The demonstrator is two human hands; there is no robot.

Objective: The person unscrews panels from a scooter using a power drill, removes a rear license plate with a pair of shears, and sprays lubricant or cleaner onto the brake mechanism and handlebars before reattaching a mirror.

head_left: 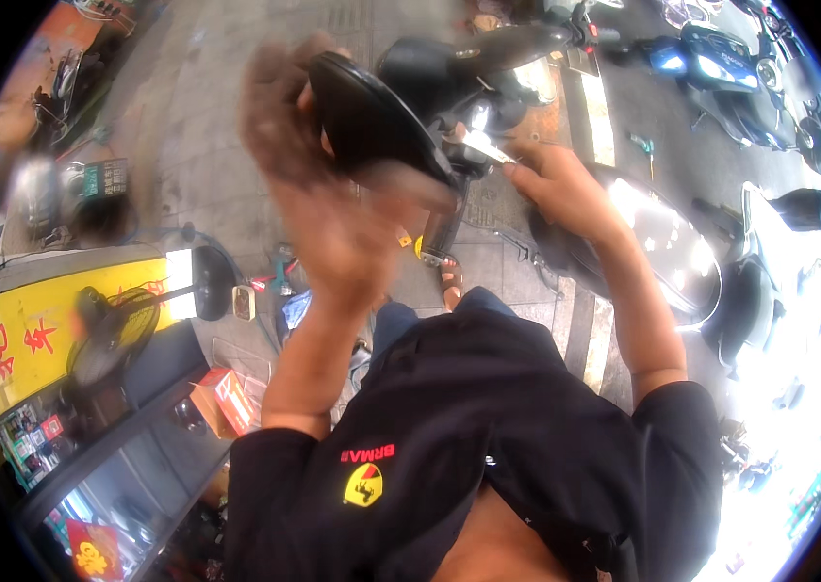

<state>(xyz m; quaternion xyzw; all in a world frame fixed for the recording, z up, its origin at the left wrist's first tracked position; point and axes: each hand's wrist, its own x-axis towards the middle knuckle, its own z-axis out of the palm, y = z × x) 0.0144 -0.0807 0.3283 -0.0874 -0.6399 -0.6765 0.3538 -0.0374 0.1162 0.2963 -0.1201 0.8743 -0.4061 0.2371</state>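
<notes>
My left hand [333, 204], blurred by motion, has its fingers behind and its thumb across a large black oval piece [372, 116] that looks like a scooter mirror. My right hand [561, 189] grips a silver spanner [486, 147], whose far end meets the metal fittings beside the oval's lower right edge. A dark scooter [430, 68] stands just beyond both hands, its handlebar [600, 36] reaching to the upper right. The exact spot where the spanner bites is too small to make out.
At the right lies a long scooter seat [658, 247]; a blue scooter [721, 68] is parked beyond. To the left are a yellow sign board [61, 330], a fan [114, 335] and a red-and-white box [226, 403]. A green-and-black power tool [281, 274] rests on the paving.
</notes>
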